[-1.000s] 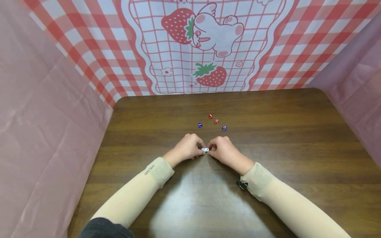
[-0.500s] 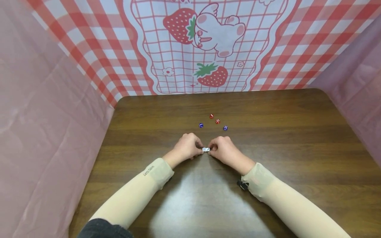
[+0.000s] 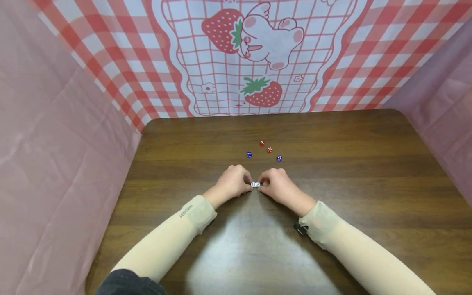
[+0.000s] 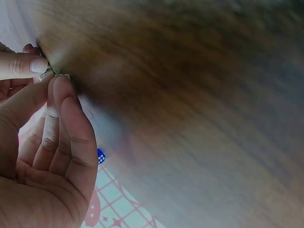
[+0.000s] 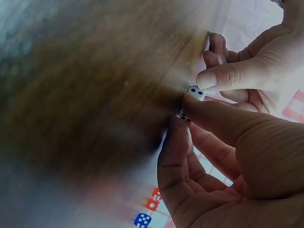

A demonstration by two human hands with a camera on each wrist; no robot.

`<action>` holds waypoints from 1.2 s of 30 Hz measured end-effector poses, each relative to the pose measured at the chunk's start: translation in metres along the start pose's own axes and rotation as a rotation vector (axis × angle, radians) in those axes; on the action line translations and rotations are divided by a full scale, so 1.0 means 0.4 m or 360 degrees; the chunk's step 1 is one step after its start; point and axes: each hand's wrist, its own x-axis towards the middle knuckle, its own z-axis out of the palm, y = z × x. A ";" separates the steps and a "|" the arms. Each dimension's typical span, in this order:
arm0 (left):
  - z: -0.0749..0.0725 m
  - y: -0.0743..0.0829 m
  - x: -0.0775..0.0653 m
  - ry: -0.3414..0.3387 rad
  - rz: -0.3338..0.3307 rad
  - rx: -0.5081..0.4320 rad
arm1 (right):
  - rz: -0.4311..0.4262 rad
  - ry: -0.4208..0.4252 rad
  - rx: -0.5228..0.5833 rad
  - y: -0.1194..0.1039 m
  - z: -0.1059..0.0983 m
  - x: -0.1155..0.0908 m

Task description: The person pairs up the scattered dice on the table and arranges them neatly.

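White dice, dark blue pips. Two red dice, white pips; two blue dice, white pips. Worktop brown, darker wood-grain streaks. Backdrop red-and-white check, white middle panel with red grid, red strawberries, green leaves. Side drapes dusty pink. Sleeves cream, dark lettering on the left one.

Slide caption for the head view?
Left hand and right hand pinch two white dice; red dice and blue dice beyond.
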 end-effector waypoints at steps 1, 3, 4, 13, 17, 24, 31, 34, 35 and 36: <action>0.000 0.000 0.001 0.0002 0.0004 0.0002 | -0.0003 0.0002 0.0001 0.000 0.000 0.001; -0.001 -0.001 0.002 0.0003 0.0010 0.0006 | -0.0008 0.0004 0.0001 0.001 0.000 0.001; -0.002 -0.001 0.002 0.0003 0.0011 0.0004 | -0.0010 0.0004 0.0001 0.001 0.000 0.001; -0.001 -0.004 0.004 0.0000 0.0017 -0.0014 | -0.0021 0.0007 -0.0004 -0.005 -0.005 0.002; 0.002 -0.006 0.005 0.0016 0.0028 0.0038 | -0.0019 0.0005 -0.0010 -0.005 -0.003 0.003; 0.004 -0.004 0.004 0.0062 0.0031 0.0160 | -0.0030 0.0018 -0.0003 -0.002 0.002 0.002; 0.002 -0.002 0.001 0.0084 0.0038 0.0185 | -0.0032 0.0017 0.0016 -0.001 0.001 0.001; 0.004 -0.004 0.002 0.0090 0.0039 0.0197 | -0.0016 -0.0003 0.0029 -0.002 -0.001 0.000; 0.005 -0.004 0.002 0.0094 0.0041 0.0200 | -0.0011 -0.0007 0.0032 -0.002 -0.001 0.000; 0.005 -0.004 0.002 0.0097 0.0042 0.0201 | -0.0008 -0.0011 0.0033 -0.002 -0.001 0.000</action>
